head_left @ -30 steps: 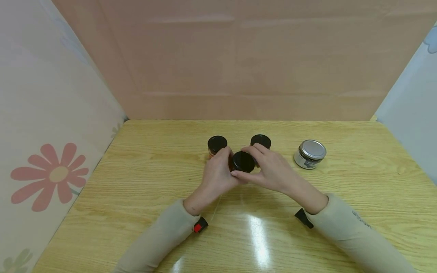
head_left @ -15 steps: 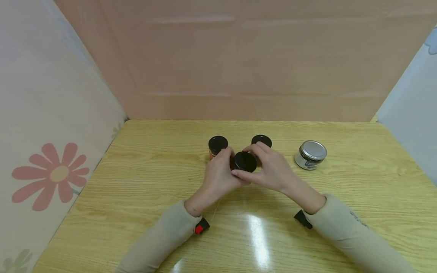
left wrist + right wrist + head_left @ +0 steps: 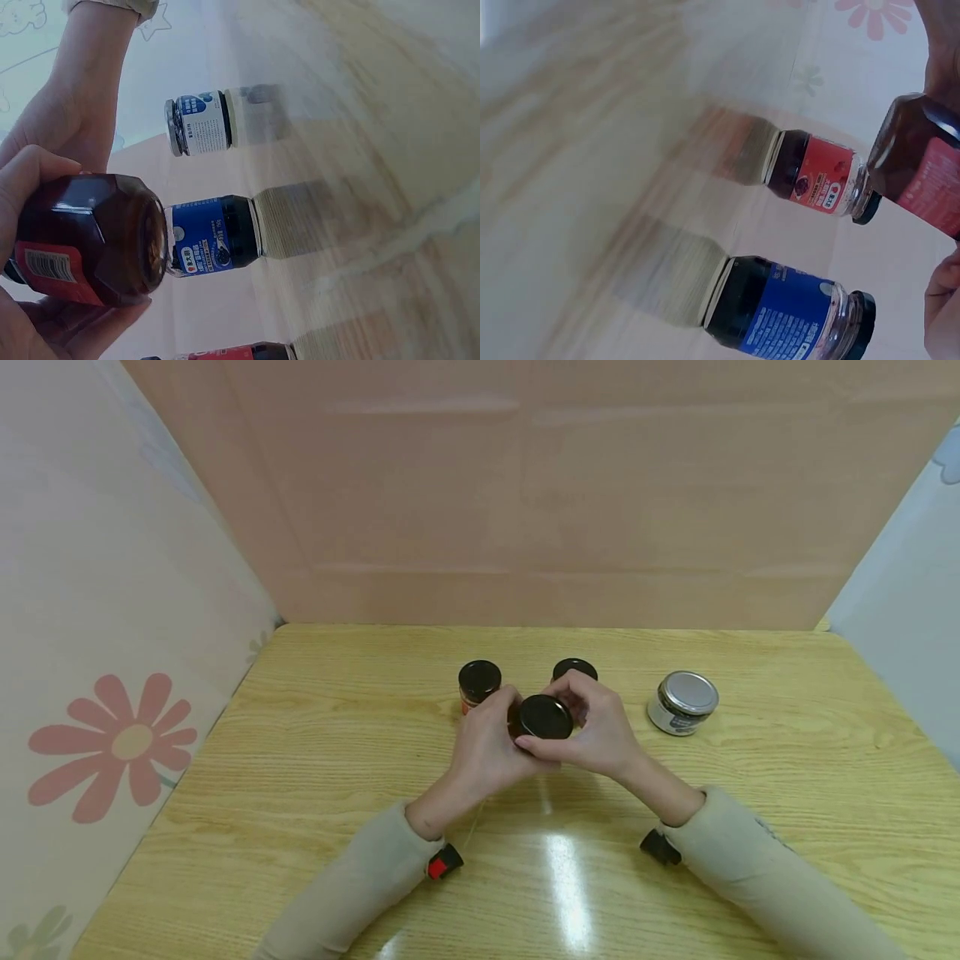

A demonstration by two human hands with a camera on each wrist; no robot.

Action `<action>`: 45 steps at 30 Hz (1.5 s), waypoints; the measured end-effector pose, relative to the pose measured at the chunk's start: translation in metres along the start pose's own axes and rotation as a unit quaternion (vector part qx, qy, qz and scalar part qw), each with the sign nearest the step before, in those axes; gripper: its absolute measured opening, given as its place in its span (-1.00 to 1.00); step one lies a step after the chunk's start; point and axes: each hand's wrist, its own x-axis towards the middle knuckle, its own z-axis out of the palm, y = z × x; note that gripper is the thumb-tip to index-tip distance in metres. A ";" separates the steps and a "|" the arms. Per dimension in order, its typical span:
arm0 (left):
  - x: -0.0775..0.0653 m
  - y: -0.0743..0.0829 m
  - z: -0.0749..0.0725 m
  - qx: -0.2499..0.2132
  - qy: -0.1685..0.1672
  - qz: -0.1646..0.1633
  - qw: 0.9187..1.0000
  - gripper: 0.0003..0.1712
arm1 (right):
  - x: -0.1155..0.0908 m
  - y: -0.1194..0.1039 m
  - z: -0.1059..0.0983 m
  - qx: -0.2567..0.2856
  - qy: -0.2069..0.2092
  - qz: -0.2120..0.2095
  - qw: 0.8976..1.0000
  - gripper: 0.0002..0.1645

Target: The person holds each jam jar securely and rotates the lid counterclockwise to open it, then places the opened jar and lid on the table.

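A dark red-brown faceted jar [image 3: 97,225] with a black lid [image 3: 546,718] is held off the table, its bottom visible in the left wrist view. My left hand [image 3: 487,743] grips the jar's body from the left. Around the lid, my right hand [image 3: 603,727] curls its thumb and fingers at the near and far edges. A red label [image 3: 936,184] shows on this jar in the right wrist view. Just behind stand a red-labelled jar [image 3: 825,176] and a blue-labelled jar [image 3: 791,311], both upright with black lids; the hands partly hide them in the head view.
A squat jar with a silver lid [image 3: 688,693] and white label stands to the right of my right hand. The wooden table [image 3: 337,718] ends at a brownish back panel [image 3: 525,510], with a flower-printed wall [image 3: 135,585] at the left.
The right fingers have bent more and shifted around the lid, opening a gap behind it. The held jar and both hands have moved slightly right; the standing jars have stayed put.
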 end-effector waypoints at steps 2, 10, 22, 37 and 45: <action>0.000 0.000 0.000 -0.017 0.001 0.001 1.000 -0.42 | 0.000 -0.001 0.001 0.017 0.004 0.014 1.000 -0.40; 0.000 0.002 -0.002 -0.067 0.004 0.017 0.998 -0.42 | -0.002 -0.005 0.002 0.072 0.011 0.045 0.996 -0.46; 0.000 0.000 -0.006 -0.108 -0.019 0.043 0.993 -0.42 | -0.003 -0.007 0.006 0.126 0.000 -0.010 0.992 -0.49; 0.001 -0.003 -0.007 -0.178 -0.050 0.053 0.981 -0.41 | 0.000 -0.011 0.005 0.127 -0.012 -0.041 0.991 -0.45; -0.006 -0.001 -0.016 -0.253 -0.136 0.105 0.952 -0.32 | 0.000 -0.017 0.001 0.146 -0.079 -0.150 0.975 -0.48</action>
